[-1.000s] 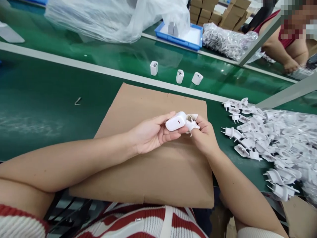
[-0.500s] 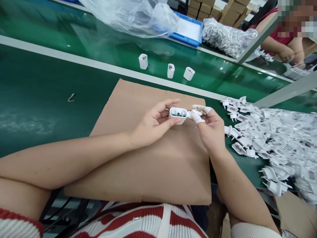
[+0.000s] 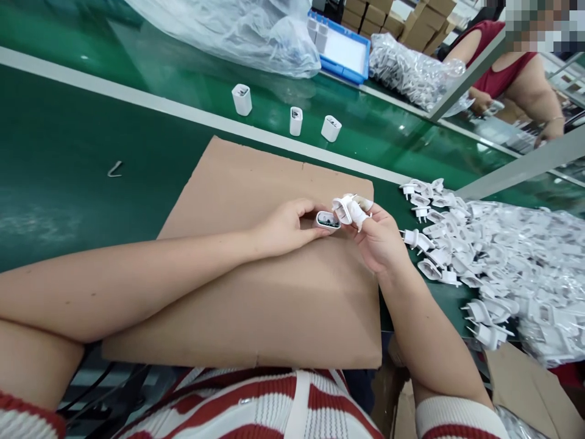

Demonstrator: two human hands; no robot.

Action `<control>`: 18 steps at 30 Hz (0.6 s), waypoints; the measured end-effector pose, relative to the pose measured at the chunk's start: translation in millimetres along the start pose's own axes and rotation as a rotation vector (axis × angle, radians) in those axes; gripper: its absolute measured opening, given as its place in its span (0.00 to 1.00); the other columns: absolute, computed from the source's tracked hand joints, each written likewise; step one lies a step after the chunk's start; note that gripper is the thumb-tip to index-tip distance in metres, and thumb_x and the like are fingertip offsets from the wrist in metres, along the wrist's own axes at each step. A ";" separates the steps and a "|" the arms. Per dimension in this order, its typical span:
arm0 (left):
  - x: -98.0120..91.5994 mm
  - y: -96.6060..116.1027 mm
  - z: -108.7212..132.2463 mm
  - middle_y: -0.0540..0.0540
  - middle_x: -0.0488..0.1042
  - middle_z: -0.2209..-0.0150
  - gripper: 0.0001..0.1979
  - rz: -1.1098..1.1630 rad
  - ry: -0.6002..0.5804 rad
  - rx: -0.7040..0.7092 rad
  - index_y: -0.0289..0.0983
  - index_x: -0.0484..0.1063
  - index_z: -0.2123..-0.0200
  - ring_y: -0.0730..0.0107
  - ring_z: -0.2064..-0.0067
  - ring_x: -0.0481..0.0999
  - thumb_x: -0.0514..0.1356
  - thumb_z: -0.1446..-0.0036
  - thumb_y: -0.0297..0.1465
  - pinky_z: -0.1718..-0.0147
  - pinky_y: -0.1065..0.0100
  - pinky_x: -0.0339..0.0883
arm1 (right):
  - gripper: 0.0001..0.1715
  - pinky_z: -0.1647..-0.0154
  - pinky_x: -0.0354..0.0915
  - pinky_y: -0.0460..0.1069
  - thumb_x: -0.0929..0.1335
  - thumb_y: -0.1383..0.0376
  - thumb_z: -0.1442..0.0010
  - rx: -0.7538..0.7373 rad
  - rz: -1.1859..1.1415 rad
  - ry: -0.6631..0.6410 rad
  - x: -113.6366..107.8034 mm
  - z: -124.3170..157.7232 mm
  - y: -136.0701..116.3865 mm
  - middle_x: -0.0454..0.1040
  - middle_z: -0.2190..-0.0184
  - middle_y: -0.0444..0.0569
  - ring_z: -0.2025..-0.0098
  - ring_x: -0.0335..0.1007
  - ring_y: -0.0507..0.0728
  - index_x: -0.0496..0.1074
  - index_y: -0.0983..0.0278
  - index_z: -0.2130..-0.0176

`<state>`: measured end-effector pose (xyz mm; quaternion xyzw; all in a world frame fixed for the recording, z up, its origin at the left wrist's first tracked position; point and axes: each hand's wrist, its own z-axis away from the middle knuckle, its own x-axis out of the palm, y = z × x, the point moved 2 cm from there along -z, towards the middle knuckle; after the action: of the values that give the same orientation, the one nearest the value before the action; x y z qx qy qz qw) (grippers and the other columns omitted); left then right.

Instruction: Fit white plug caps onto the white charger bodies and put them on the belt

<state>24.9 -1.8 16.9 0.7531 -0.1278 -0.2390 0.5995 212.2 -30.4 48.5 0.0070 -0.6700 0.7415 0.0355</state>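
My left hand (image 3: 286, 228) is closed around a white charger housing (image 3: 327, 220), its open end facing up and showing the inside. My right hand (image 3: 377, 235), with white finger cots on its fingertips, pinches a white plug cap (image 3: 343, 209) right above the housing's open end. Both hands hover over a brown cardboard sheet (image 3: 256, 292) lying on the green table.
A heap of white plug caps (image 3: 498, 256) lies right of the cardboard. Three white housings (image 3: 295, 120) stand on the green conveyor belt (image 3: 192, 85) beyond. Farther back are a clear plastic bag (image 3: 237, 30), a blue tray (image 3: 343, 52) and another person (image 3: 512, 73).
The left hand turned the housing so its open end faces up and closed more tightly round it. The right hand brought the plug cap over that opening. The view shifted slightly.
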 end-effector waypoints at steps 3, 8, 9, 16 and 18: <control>0.0 0.0 -0.5 0.40 0.82 0.49 0.20 -0.004 0.001 -0.004 0.38 0.81 0.51 0.52 0.47 0.80 0.71 0.44 0.40 0.42 0.51 0.72 | 0.21 0.50 0.76 0.57 0.79 0.50 0.48 -0.156 0.114 0.079 2.7 4.2 -2.4 0.82 0.54 0.50 0.54 0.79 0.60 0.78 0.58 0.60; -0.6 3.4 -0.8 0.41 0.82 0.52 0.19 -0.046 0.008 0.004 0.37 0.81 0.52 0.53 0.50 0.81 0.71 0.43 0.41 0.46 0.54 0.73 | 0.12 0.45 0.73 0.59 0.76 0.56 0.40 -0.430 0.495 0.100 8.8 16.8 -7.5 0.82 0.55 0.49 0.53 0.77 0.61 0.81 0.55 0.56; -0.7 3.6 -0.9 0.42 0.83 0.52 0.18 -0.047 0.007 0.011 0.37 0.81 0.53 0.53 0.50 0.81 0.71 0.43 0.41 0.46 0.54 0.73 | 0.11 0.45 0.73 0.59 0.75 0.56 0.39 -0.464 0.553 0.088 9.6 18.3 -7.9 0.82 0.56 0.48 0.53 0.77 0.61 0.81 0.55 0.56; -1.2 -0.5 -1.5 0.42 0.83 0.54 0.18 -0.073 0.022 0.041 0.37 0.81 0.53 0.54 0.52 0.81 0.70 0.43 0.41 0.49 0.56 0.73 | 0.10 0.45 0.71 0.59 0.71 0.59 0.35 -0.582 0.797 0.036 9.7 15.6 -5.5 0.82 0.56 0.49 0.53 0.76 0.63 0.81 0.53 0.54; -1.1 -1.3 -1.8 0.41 0.83 0.53 0.19 -0.064 0.017 0.039 0.36 0.81 0.53 0.53 0.51 0.81 0.70 0.44 0.41 0.49 0.56 0.73 | 0.10 0.44 0.70 0.60 0.71 0.60 0.35 -0.603 0.837 0.031 9.1 14.2 -4.8 0.82 0.56 0.49 0.51 0.76 0.64 0.80 0.53 0.54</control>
<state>24.8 0.6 16.2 0.7704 -0.1032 -0.2489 0.5779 202.9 -43.7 55.3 -0.2833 -0.7988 0.4660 -0.2541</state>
